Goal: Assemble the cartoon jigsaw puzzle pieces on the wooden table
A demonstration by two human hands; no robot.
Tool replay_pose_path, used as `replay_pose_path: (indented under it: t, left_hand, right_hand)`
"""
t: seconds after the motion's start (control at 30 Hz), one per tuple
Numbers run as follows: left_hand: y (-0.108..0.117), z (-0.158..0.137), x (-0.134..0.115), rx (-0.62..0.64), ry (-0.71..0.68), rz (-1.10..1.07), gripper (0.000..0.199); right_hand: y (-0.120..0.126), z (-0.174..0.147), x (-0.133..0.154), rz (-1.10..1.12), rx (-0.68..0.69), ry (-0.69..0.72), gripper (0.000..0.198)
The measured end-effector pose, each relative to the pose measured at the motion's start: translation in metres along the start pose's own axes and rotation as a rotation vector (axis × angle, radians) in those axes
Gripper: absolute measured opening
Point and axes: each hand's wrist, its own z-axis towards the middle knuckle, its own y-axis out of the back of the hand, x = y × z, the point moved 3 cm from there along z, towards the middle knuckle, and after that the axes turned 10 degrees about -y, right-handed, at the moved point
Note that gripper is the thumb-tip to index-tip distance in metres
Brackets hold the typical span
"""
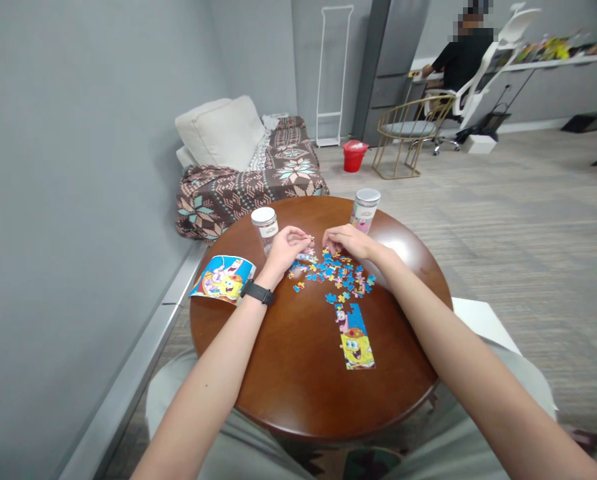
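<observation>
Loose jigsaw pieces (pixel 334 269), mostly blue with some yellow, lie in a heap on the round brown table (pixel 288 380). At the heap's far left edge, my left hand (pixel 288 247) pinches a small puzzle piece (pixel 309 237) between thumb and fingers. My right hand (pixel 347 240) is at the far side of the heap, fingers curled down with the tips among the pieces; what they hold, if anything, is hidden. Closer to me lies a joined puzzle section (pixel 356 338) showing a yellow cartoon sponge and a pink figure. A picture sheet (pixel 221 277) rests left of my left wrist.
Beyond my left hand stands a clear jar (pixel 267 225) with a metallic lid; another lidded jar (pixel 365 208) is behind my right hand. Past the table are a patterned sofa (pixel 288 163), a red bin (pixel 353 157), a wire chair (pixel 408 130) and a seated person (pixel 466 60).
</observation>
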Motion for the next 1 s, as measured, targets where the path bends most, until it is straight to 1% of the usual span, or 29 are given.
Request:
replay_pose_path:
  t: [0.13,0.23,0.3,0.43,0.53,0.6,0.67,0.77,0.83,0.9,1.0]
  left_hand:
    - [-0.004,-0.005,-0.008,0.018,0.003,0.059,0.026]
    - [-0.004,-0.009,-0.008,0.066,0.056,0.183,0.019]
    - [-0.002,-0.009,-0.007,0.107,0.067,0.253,0.014]
    - [0.004,-0.007,-0.003,0.188,0.049,0.315,0.013]
    - [0.008,-0.005,0.0,0.236,0.006,0.443,0.009]
    - [0.01,-0.004,0.001,0.234,-0.03,0.505,0.006]
    - [0.01,-0.003,0.002,0.214,-0.048,0.503,0.006]
    - [0.01,-0.002,0.002,0.173,-0.018,0.467,0.007]
    - [0.011,-0.001,0.001,0.149,-0.007,0.479,0.008]
    - [0.011,-0.001,0.001,0.156,-0.018,0.504,0.009]
    - [0.011,-0.002,0.003,0.215,-0.039,0.529,0.008]
  right_hand:
    - [0.002,0.0,-0.002,0.022,0.014,-0.01,0.028]
    - [0.005,0.0,-0.003,0.031,-0.001,-0.011,0.028]
    - [0.007,0.0,-0.003,0.035,-0.007,-0.013,0.028]
    - [0.008,0.0,-0.004,0.028,-0.017,-0.011,0.029]
    - [0.007,0.001,-0.004,0.006,-0.015,-0.01,0.029]
    - [0.005,0.001,-0.004,-0.005,-0.006,-0.013,0.03]
    - [0.004,0.002,-0.004,-0.008,0.002,-0.021,0.03]
    - [0.002,0.002,-0.005,-0.011,0.014,-0.035,0.029]
    - [0.001,0.002,-0.005,-0.015,0.018,-0.038,0.029]
    - [0.001,0.002,-0.005,-0.02,0.018,-0.036,0.029]
    - [0.002,0.001,-0.004,-0.023,0.01,-0.034,0.029]
